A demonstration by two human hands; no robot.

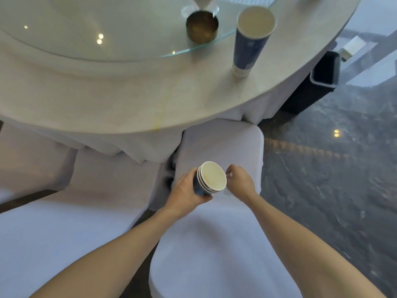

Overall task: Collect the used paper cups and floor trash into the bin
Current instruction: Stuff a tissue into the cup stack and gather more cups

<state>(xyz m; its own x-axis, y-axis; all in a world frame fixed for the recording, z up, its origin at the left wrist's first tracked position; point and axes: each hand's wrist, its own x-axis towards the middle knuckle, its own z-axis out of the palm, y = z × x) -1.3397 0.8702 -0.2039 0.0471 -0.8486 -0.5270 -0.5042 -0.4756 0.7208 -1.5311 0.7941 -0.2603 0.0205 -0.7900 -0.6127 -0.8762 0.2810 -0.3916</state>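
The person's left hand grips a stack of nested blue paper cups, fingers curled around its side, above a white-covered chair. The right hand is just beside the rim of the stack, its fingers curled and pinching something small and pale; I cannot tell what it is. One more blue paper cup stands upright on the round table, near the edge. A dark bin stands on the floor behind the table's right side.
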